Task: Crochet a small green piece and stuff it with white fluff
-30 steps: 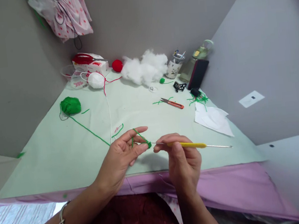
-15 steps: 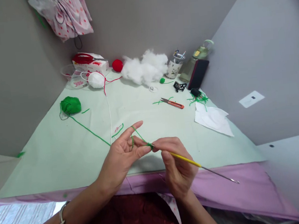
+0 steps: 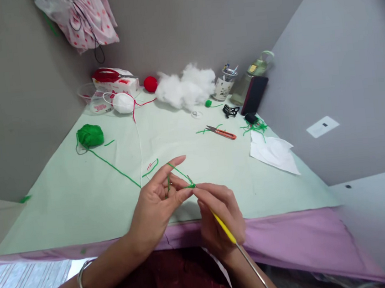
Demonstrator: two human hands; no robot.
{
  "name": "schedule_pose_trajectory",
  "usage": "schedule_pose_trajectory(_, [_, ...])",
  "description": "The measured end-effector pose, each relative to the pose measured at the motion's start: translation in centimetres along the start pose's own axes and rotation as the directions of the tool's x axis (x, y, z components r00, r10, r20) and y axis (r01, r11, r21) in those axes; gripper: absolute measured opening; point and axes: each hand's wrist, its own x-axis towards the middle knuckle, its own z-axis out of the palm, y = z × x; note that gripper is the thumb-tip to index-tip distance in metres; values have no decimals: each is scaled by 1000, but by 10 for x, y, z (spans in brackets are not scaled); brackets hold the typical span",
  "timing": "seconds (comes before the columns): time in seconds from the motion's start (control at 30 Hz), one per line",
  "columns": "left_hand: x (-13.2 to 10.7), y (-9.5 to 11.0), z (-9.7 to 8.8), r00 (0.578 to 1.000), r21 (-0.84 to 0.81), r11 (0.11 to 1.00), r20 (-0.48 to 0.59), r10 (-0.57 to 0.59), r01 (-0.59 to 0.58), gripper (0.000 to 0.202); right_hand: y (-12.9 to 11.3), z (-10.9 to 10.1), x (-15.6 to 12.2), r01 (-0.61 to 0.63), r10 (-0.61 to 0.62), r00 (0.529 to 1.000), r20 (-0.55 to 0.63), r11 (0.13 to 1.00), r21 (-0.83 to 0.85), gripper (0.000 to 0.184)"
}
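My left hand [image 3: 156, 196] pinches a small piece of green crochet work [image 3: 191, 186] between thumb and fingers. Its index finger is stretched out with green yarn [image 3: 180, 170] looped over it, running down to the piece. In my right hand [image 3: 222, 214] is a crochet hook with a yellow grip [image 3: 224, 226]; its working tip rises through the green yarn beside the left fingertips. The hook's other metal end points down toward me, over my right forearm. From the left hand, yarn leads back to a green yarn ball [image 3: 90, 135] on the table's left.
Orange thread snips [image 3: 221, 132] lie mid-table near green scraps. Along the back are a white yarn ball [image 3: 123, 103], a red ball [image 3: 151, 84], white stuffing [image 3: 186, 87], a pen cup [image 3: 225, 85] and a phone [image 3: 255, 95]. White paper [image 3: 272, 151] lies at right.
My right hand has turned, swinging the hook's back end down and toward me. The hook tip now points up through the yarn by the left fingers. The left hand has hardly moved.
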Motion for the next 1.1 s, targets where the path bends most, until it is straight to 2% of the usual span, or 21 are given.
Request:
schedule_pose_trajectory(0.2, [3, 10, 1, 979, -168, 966, 74, -188, 198, 77, 8, -3, -17, 58, -56, 998, 35, 997, -41, 55])
schedule_pose_trajectory(0.27, [4, 12, 0, 974, -184, 958, 90, -207, 221, 77, 8, -3, -16, 49, -49, 998, 35, 999, -5, 53])
schedule_pose_trajectory(0.33, [5, 11, -2, 977, -168, 964, 92, -195, 208, 78, 6, -3, -9, -5, 4, 1000, 10, 997, 80, 48])
schedule_pose_trajectory(0.43, [4, 6, -2, 990, -86, 988, 71, -122, 128, 80, 2, -4, 6, -188, 178, 982, 64, 954, 235, 39])
schedule_pose_trajectory(0.5, [3, 2, 0, 996, -54, 996, 49, -71, 74, 82, 2, -3, 10, -227, 209, 972, 103, 950, 216, 39])
schedule_pose_trajectory(0.53, [2, 1, 1, 997, -59, 996, 45, -69, 72, 81, 3, -2, 10, -176, 164, 983, 88, 973, 148, 41])
schedule_pose_trajectory(0.63, [2, 1, 1, 977, -148, 968, 100, -187, 200, 71, 8, 2, 2, -12, 12, 1000, 9, 1000, -11, 45])
schedule_pose_trajectory(0.67, [3, 2, 0, 962, -184, 948, 136, -237, 259, 65, 9, 2, 1, -12, 12, 1000, -17, 1000, 0, 43])
schedule_pose_trajectory(0.73, [6, 5, -3, 941, -242, 914, 179, -287, 325, 53, 10, 1, 2, -99, 105, 993, -52, 989, 108, 37])
schedule_pose_trajectory(0.8, [8, 8, -6, 947, -271, 912, 172, -269, 309, 45, 9, -2, 8, -231, 252, 966, -51, 939, 253, 29])
schedule_pose_trajectory(0.9, [8, 9, -8, 968, -243, 940, 136, -211, 239, 43, 8, -5, 18, -375, 418, 908, 18, 792, 482, 20])
schedule_pose_trajectory(1.0, [5, 6, -4, 980, -172, 969, 119, -157, 176, 43, 8, -3, 22, -442, 469, 875, 120, 674, 591, 17])
schedule_pose_trajectory(1.1, [2, 3, -2, 982, -127, 978, 111, -150, 164, 50, 10, 2, 19, -473, 478, 863, 164, 647, 598, 17])
